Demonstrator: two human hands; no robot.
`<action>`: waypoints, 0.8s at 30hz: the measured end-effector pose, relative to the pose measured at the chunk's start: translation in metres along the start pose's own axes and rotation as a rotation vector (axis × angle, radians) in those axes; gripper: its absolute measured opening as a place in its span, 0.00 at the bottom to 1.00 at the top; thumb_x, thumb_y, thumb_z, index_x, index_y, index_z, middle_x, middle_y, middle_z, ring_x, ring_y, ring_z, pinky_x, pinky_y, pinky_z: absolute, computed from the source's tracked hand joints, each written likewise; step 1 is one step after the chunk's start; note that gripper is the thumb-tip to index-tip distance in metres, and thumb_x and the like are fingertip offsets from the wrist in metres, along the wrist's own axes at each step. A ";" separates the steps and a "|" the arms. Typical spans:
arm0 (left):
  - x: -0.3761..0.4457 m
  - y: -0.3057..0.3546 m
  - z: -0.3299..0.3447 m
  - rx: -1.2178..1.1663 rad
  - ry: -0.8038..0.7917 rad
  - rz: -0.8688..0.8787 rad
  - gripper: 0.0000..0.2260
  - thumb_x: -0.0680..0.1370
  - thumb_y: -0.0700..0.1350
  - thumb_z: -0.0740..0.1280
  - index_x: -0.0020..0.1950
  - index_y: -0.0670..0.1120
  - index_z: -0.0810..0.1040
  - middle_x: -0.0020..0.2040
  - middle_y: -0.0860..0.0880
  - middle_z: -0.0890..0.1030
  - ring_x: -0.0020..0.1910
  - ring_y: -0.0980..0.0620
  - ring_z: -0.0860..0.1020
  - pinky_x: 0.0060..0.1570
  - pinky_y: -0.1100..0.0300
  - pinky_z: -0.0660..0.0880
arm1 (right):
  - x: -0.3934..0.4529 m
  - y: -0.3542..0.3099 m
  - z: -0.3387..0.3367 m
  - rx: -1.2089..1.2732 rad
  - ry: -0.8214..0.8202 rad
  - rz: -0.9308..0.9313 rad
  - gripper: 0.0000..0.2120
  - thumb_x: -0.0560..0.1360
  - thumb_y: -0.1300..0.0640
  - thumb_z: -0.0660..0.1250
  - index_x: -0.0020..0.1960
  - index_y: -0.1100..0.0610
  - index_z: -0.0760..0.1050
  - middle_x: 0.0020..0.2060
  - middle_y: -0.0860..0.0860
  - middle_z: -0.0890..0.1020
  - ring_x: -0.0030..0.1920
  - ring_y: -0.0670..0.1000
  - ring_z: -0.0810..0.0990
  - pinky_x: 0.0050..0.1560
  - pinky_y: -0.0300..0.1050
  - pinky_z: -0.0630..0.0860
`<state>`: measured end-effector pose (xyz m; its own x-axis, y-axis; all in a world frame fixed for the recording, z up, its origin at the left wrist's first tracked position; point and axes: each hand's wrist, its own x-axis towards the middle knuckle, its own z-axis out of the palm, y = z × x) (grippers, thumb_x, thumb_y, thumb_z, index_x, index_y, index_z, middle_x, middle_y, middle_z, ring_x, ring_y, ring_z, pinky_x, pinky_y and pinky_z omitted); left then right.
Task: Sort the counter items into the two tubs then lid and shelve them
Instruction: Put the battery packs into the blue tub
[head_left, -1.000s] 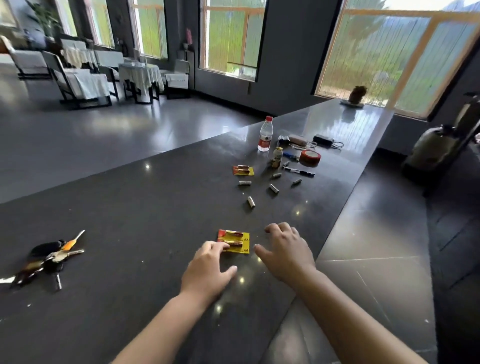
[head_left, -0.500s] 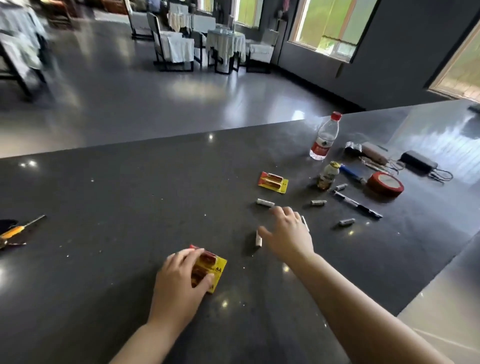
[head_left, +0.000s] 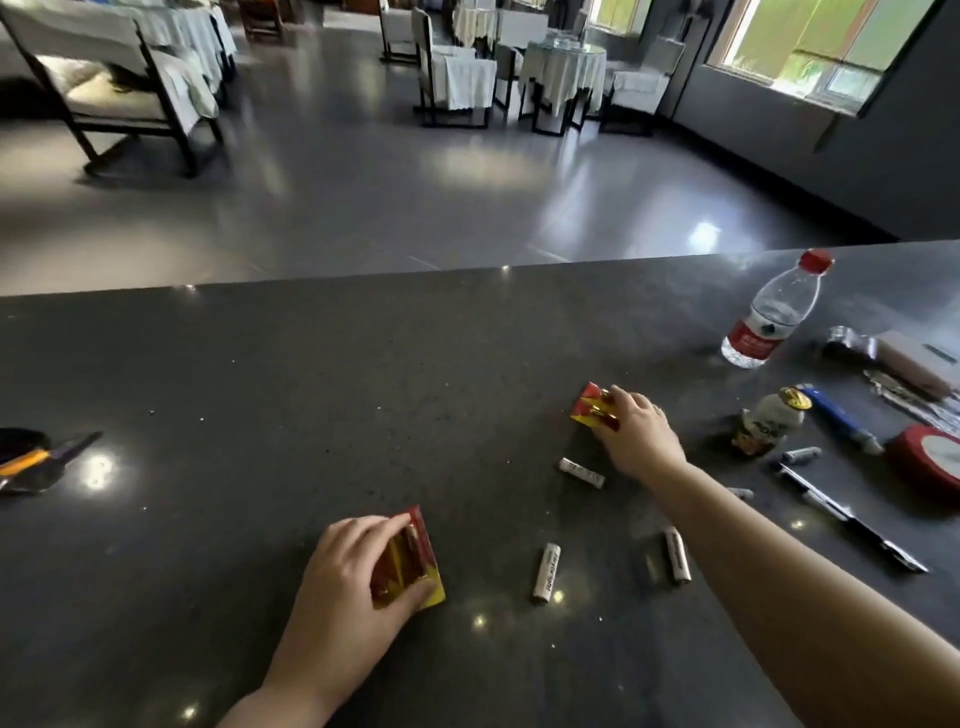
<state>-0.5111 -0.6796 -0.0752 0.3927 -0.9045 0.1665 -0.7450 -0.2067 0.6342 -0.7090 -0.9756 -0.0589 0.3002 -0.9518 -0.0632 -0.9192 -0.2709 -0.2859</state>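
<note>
My left hand (head_left: 345, 587) grips a yellow and red battery pack (head_left: 410, 564) on the dark counter (head_left: 260, 415), tilting it up on one edge. Farther right, my right hand (head_left: 636, 434) pinches a second battery pack (head_left: 592, 405), whose near part is hidden under my fingers. Loose white batteries lie between my arms: one (head_left: 582, 473) near my right wrist, one (head_left: 546, 571) closer to me, and one (head_left: 678, 553) beside my right forearm. No tub is in view.
At the right stand a water bottle (head_left: 769, 317), a small bottle (head_left: 769, 423), a blue lighter (head_left: 839, 418), red tape (head_left: 930, 460), a pen (head_left: 852, 517) and a foil-wrapped bar (head_left: 893, 358). Keys and a tool (head_left: 36, 460) lie at the left edge. Dining tables stand beyond.
My right hand has reached farther across the counter, from the loose batteries to the second battery pack, and taken hold of it. My left hand has tipped its pack up on edge.
</note>
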 end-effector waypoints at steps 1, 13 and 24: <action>0.001 0.000 0.001 0.018 0.016 -0.002 0.30 0.67 0.65 0.65 0.65 0.53 0.74 0.55 0.63 0.70 0.58 0.64 0.64 0.58 0.64 0.64 | 0.001 0.001 0.000 0.003 0.025 -0.003 0.30 0.77 0.45 0.64 0.75 0.53 0.59 0.71 0.53 0.67 0.70 0.57 0.63 0.65 0.52 0.66; -0.010 -0.007 -0.038 0.011 0.123 -0.052 0.25 0.68 0.63 0.68 0.63 0.59 0.69 0.56 0.65 0.67 0.57 0.65 0.61 0.55 0.65 0.62 | -0.111 -0.102 -0.032 0.221 0.250 -0.429 0.22 0.68 0.39 0.69 0.57 0.51 0.76 0.49 0.47 0.77 0.54 0.50 0.71 0.51 0.42 0.67; -0.148 -0.054 -0.159 0.146 0.490 -0.284 0.25 0.64 0.57 0.76 0.58 0.51 0.77 0.52 0.57 0.75 0.55 0.56 0.70 0.55 0.61 0.68 | -0.260 -0.231 0.029 0.349 0.048 -0.775 0.23 0.66 0.34 0.68 0.55 0.46 0.77 0.44 0.40 0.76 0.48 0.44 0.70 0.46 0.36 0.68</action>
<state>-0.4439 -0.4750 -0.0140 0.7658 -0.5352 0.3565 -0.6267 -0.4968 0.6004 -0.5674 -0.6618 -0.0044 0.7941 -0.5225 0.3103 -0.3245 -0.7963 -0.5105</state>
